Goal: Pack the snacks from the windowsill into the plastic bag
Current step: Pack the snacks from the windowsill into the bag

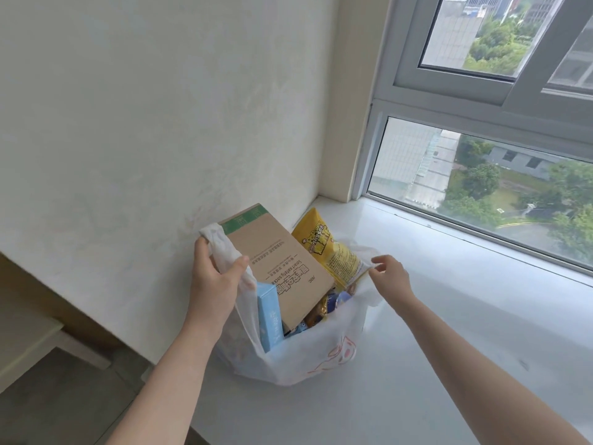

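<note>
A white plastic bag with a red print stands on the white windowsill. A tall brown cardboard box with a green band sticks out of it, tilted left. Behind the box a yellow snack bag leans, a light blue box stands at the bag's left side, and small wrapped snacks lie beneath. My left hand grips the bag's left handle. My right hand pinches the bag's right edge beside the yellow snack bag.
A cream wall rises right behind the bag. The window runs along the sill's far side. At lower left the sill ends and drops to a floor with a pale piece of furniture.
</note>
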